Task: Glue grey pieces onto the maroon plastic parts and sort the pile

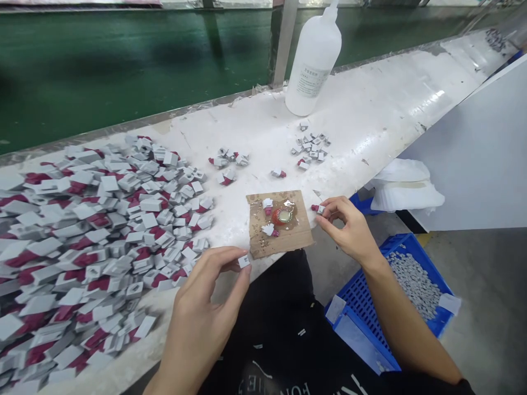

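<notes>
My left hand [209,299] pinches a small grey plastic piece [244,261] between thumb and finger, just off the near left corner of a cardboard square [257,246]. Between the fingertips of my right hand [346,225] is a grey-and-maroon plastic part [318,209], held to the right of the cardboard. On the wet cardboard lies a bottle cap [282,216] with clear liquid around it. Two more grey-and-maroon parts, one above [267,206] and one below [270,230], rest beside the cap.
A large heap of grey-and-maroon parts [102,236] covers the bench's left side. Smaller clusters [310,147] lie farther back, near a white squeeze bottle [315,60]. At lower right, a blue basket [366,291] with small grey pieces stands on the floor. A green belt [123,66] runs behind.
</notes>
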Tool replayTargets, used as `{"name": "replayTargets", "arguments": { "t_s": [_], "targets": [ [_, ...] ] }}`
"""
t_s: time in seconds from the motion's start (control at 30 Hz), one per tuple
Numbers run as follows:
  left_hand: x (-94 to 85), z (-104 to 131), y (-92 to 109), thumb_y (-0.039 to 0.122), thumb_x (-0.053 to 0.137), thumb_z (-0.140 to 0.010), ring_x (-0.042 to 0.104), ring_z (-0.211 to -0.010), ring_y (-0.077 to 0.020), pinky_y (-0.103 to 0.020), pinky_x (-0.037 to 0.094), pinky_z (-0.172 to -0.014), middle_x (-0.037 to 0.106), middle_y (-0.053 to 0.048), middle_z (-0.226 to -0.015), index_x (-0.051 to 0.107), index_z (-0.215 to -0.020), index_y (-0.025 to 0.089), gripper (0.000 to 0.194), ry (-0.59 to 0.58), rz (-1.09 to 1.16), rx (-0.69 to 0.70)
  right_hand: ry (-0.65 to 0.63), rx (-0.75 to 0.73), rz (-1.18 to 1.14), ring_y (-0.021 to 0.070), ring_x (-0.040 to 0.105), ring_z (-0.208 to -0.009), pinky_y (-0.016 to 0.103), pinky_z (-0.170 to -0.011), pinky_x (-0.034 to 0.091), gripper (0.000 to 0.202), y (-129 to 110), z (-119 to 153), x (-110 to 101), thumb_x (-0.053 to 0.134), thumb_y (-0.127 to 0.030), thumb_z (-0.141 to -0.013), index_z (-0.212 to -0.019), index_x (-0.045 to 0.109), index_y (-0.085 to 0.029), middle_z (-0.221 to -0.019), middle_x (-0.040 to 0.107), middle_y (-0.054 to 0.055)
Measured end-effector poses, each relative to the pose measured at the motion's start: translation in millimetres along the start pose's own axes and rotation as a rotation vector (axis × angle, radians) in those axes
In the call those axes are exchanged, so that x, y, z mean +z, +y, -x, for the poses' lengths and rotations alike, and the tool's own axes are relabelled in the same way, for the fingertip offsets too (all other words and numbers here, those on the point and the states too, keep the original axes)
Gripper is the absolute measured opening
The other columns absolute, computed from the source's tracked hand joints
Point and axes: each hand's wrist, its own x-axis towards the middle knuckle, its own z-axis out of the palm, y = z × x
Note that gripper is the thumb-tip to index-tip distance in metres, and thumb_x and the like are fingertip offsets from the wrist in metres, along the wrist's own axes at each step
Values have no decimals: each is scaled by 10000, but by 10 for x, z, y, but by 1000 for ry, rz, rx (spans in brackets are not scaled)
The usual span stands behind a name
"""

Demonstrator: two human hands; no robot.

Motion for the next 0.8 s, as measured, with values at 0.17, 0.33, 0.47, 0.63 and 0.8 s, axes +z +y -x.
{"name": "replayTargets", "arguments": {
  "t_s": [0.17,0.33,0.47,0.63,0.8],
  "targets": [
    [-21,25,17,294,694,-1069,696,-1079,-96,-189,563,-991,707,40,-1181,707,-1218,338,156,-13,19,-7,104,137,-81,222,677,-884,415,-834,565,249,50,18,59,782,-468,-969,-1028,684,-247,-1023,733,63],
    [-18,46,51,271,686,-1071,684,-1074,-87,-171,547,-984,698,42,-1169,700,-1221,341,166,-23,27,6,81,209,-96,216,654,-818,405,-776,562,348,62,-17,36,872,-461,-868,-1104,765,-228,-930,719,44],
    [-7,56,34,282,696,-1068,674,-1015,-84,-176,545,-957,697,46,-1171,719,-1230,363,183,-26,76,-25,56,182,-41,213,664,-805,387,-740,560,211,-18,-26,19,857,-402,-887,-1009,812,-236,-867,728,36],
    [23,16,21,384,780,-1017,723,-966,-97,-161,589,-883,759,50,-1085,781,-1189,385,172,-34,247,-211,124,81,-212,230,775,-963,400,-855,645,109,-242,42,86,846,-301,-928,-1027,859,-258,-1047,834,50],
    [62,-88,85,460,875,-928,785,-962,-131,-179,654,-897,820,26,-1041,820,-1115,345,226,5,406,-345,45,-30,-235,211,802,-1035,374,-879,675,195,-450,118,194,793,-195,-988,-1126,884,-301,-1104,851,23]
  ]
}}
